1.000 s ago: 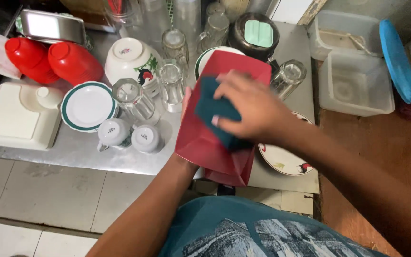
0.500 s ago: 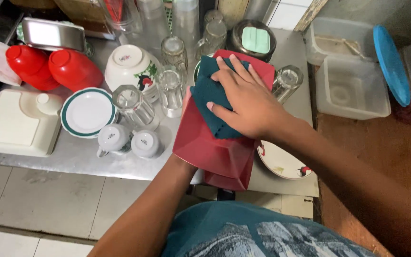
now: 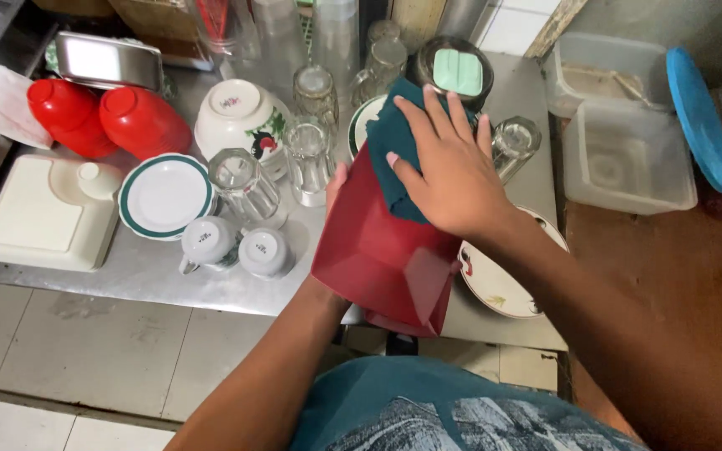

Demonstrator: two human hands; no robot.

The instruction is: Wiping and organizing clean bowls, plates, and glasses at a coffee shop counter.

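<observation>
Over the counter's (image 3: 152, 276) front edge, my left hand (image 3: 338, 179) is gripping the red tray (image 3: 378, 255) from beneath while my right hand (image 3: 449, 171) is pressing a teal cloth (image 3: 396, 159) flat, fingers spread, against its upper end.

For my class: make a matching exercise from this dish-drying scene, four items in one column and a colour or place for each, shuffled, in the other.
Items:
1. cloth
2. tray
3. lid
4. small cups

Descriptions:
A. bright blue, far right
B. dark teal, under the right hand
C. white, upside down on the metal counter
D. dark red, held by the left hand

Pairs: 1-B, 2-D, 3-A, 4-C
</observation>
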